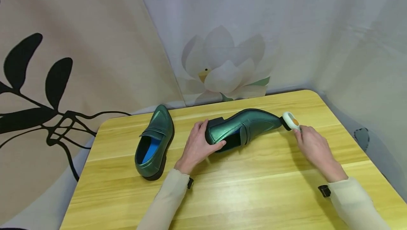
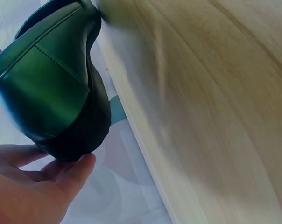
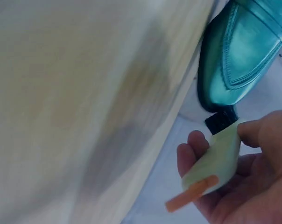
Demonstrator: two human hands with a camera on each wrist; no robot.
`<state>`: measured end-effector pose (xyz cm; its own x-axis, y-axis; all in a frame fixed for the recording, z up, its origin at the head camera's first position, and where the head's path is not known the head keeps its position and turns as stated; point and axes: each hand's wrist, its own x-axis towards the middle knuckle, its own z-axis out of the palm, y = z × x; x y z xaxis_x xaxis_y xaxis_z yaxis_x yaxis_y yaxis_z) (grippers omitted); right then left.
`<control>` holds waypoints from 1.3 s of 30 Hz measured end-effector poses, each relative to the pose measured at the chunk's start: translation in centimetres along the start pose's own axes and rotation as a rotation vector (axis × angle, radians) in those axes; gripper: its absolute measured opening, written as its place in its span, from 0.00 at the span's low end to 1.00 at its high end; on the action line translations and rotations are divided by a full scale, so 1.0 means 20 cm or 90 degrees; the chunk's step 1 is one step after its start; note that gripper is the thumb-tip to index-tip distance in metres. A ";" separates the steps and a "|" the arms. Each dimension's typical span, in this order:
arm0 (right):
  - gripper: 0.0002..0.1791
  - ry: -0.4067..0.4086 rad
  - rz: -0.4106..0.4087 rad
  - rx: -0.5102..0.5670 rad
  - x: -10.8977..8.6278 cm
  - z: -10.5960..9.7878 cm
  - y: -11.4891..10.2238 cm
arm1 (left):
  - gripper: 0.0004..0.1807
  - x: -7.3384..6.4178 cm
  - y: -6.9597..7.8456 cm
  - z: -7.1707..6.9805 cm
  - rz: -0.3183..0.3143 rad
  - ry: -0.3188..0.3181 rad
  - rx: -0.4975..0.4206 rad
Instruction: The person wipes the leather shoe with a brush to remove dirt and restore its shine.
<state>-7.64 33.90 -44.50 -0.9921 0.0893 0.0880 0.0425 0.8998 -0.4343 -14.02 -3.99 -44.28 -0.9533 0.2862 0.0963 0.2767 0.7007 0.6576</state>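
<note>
A green metallic loafer [image 1: 260, 122] is tilted on its side above the table, its toe pointing right. My left hand [image 1: 198, 145] grips it round the heel, thumb at the shoe's opening; in the left wrist view fingers [image 2: 80, 170] curl under the heel [image 2: 80, 135]. My right hand [image 1: 314, 148] holds a small white brush [image 1: 290, 120] with dark bristles and an orange part. In the right wrist view the black bristles [image 3: 222, 120] meet the toe tip of the loafer [image 3: 243, 56]. The matching loafer [image 1: 155, 145], blue inside, stands upright left of my left hand.
The light wood table [image 1: 241, 194] has rounded back corners. Behind it hangs a pale curtain [image 1: 222, 11] printed with flowers and dark leaves, close to the table's back edge. Dark wrist devices [image 1: 324, 191] sit at both sleeves.
</note>
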 end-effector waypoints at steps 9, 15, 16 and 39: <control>0.25 0.088 -0.013 0.035 0.01 -0.04 -0.01 | 0.53 0.01 0.02 -0.03 -0.047 -0.007 -0.013; 0.29 0.121 -0.037 0.055 0.01 -0.06 -0.07 | 0.50 0.03 0.04 -0.07 -0.117 -0.066 -0.017; 0.29 0.122 -0.040 0.056 0.01 -0.06 -0.08 | 0.51 0.04 0.04 -0.08 -0.130 -0.083 -0.016; 0.28 0.128 -0.065 0.063 0.01 -0.01 -0.14 | 0.54 0.11 -0.08 -0.12 -0.191 -0.250 -0.036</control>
<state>-7.91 31.54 -43.09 -0.9468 0.0929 0.3080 -0.0778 0.8629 -0.4994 -16.85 -6.06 -43.23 -0.8697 0.3093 -0.3847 -0.0201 0.7565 0.6537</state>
